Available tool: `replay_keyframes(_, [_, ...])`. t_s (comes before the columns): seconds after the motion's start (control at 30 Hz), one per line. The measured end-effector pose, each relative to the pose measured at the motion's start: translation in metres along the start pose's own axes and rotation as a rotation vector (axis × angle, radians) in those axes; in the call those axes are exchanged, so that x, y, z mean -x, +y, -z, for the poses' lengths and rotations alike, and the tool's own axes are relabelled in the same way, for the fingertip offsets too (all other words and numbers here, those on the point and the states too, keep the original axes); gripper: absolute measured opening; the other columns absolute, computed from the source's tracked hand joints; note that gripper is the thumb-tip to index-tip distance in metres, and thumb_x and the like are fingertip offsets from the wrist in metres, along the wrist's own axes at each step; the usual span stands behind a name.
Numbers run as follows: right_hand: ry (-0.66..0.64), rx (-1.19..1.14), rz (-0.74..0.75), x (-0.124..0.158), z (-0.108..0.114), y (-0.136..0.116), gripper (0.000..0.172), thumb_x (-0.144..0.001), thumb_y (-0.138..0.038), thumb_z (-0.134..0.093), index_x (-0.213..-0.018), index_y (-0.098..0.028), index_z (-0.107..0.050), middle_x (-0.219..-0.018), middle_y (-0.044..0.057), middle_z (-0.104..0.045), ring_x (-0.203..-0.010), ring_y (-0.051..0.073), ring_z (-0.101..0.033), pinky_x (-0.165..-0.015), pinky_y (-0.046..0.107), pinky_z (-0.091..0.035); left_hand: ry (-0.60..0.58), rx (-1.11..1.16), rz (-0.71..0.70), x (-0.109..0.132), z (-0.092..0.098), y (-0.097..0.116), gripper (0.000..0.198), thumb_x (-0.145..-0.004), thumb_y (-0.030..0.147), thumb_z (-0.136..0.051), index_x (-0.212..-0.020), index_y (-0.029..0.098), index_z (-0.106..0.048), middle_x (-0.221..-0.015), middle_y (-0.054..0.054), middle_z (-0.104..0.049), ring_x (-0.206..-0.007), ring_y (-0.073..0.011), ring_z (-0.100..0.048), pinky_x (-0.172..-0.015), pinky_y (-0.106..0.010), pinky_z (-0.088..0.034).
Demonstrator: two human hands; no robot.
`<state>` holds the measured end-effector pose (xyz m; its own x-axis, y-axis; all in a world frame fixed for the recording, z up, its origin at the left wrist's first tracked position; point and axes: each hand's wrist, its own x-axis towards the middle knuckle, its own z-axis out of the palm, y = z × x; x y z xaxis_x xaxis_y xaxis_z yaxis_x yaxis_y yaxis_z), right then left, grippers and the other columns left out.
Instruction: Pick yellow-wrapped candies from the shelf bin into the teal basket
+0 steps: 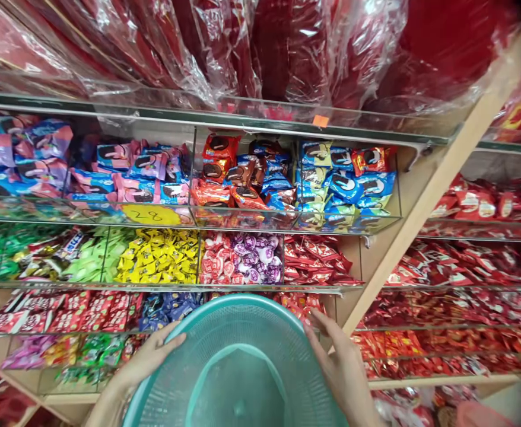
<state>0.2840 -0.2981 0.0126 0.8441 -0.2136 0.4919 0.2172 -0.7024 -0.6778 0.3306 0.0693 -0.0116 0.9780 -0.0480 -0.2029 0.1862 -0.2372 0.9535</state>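
Observation:
A round teal plastic basket [247, 323] with finely slotted walls and a solid bottom is in front of me, tilted so that I look into it. Nothing lies in the part I can see; its near edge is cut off by the frame. My left hand [151, 359] grips the left rim, its thumb over the edge and the other fingers mostly hidden outside. On the right side, my right hand [338, 362] holds the rim, thumb against it and forefinger stretched out beyond. Behind the basket are blue-wrapped sweets [169, 308] and red-wrapped sweets [298, 302], partly covered.
Glass-fronted shelves hold wrapped biscuits [251, 172], yellow sweets [160, 255] and purple lollipops [256, 255]. A yellow tag [151, 214] reads 28. Plastic-wrapped red items [242, 47] fill the top. A slanted wooden panel [421, 201] separates more red-packaged goods [460, 261] at right.

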Motion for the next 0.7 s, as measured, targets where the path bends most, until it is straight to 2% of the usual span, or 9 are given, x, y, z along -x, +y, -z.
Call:
replay_keyframes(0.23, [-0.110,0.002,0.184,0.009,-0.041,-0.027,0.030,-0.088,-0.038,-0.051,-0.112,-0.024,-0.061,-0.103,0.007,-0.070,-0.095,0.021,-0.066,-0.084,0.037,-0.056,0.016,0.010,0.032,0.003,0.024,-0.029,0.069,-0.060,0.062,-0.071,-0.117,0.023,-0.064,-0.132,-0.005,-0.059,-0.132,-0.0321,-0.040,-0.107,-0.039,-0.038])
replay_keyframes(0.37, [-0.172,-0.003,0.227,0.011,-0.054,-0.032,0.026,-0.088,-0.035,-0.051,-0.110,-0.023,-0.061,-0.098,0.006,-0.070,-0.092,0.020,-0.066,-0.082,0.035,-0.055,0.076,0.053,0.050,0.015,0.028,-0.036,0.066,-0.060,0.058,-0.073,-0.115,0.023,-0.066,-0.130,-0.006,-0.060,-0.124,-0.0314,-0.050,-0.103,-0.037,-0.042])
replay_keyframes(0.53, [-0.228,-0.037,0.320,0.015,-0.067,-0.040,0.024,-0.088,-0.034,-0.053,-0.108,-0.024,-0.062,-0.088,0.004,-0.070,-0.083,0.018,-0.065,-0.076,0.033,-0.055,0.051,0.089,-0.023,0.041,0.035,-0.047,0.057,-0.064,0.052,-0.074,-0.110,0.020,-0.067,-0.111,-0.006,-0.070,-0.109,-0.0292,-0.060,-0.097,-0.036,-0.046])
replay_keyframes(0.63, [-0.221,-0.033,0.332,0.019,-0.075,-0.049,0.023,-0.088,-0.034,-0.053,-0.107,-0.025,-0.062,-0.088,0.003,-0.069,-0.083,0.019,-0.064,-0.076,0.033,-0.054,0.055,0.107,-0.001,0.045,0.049,-0.055,0.055,-0.066,0.053,-0.072,-0.110,0.021,-0.067,-0.110,-0.005,-0.070,-0.107,-0.0283,-0.060,-0.095,-0.036,-0.047])
replay_keyframes(0.7, [-0.211,-0.032,0.334,0.021,-0.083,-0.060,0.023,-0.088,-0.034,-0.054,-0.107,-0.025,-0.062,-0.089,0.003,-0.068,-0.085,0.018,-0.063,-0.076,0.032,-0.053,0.033,0.109,-0.014,0.041,0.066,-0.058,0.056,-0.067,0.053,-0.071,-0.114,0.023,-0.065,-0.116,-0.005,-0.068,-0.107,-0.0275,-0.060,-0.094,-0.035,-0.048])
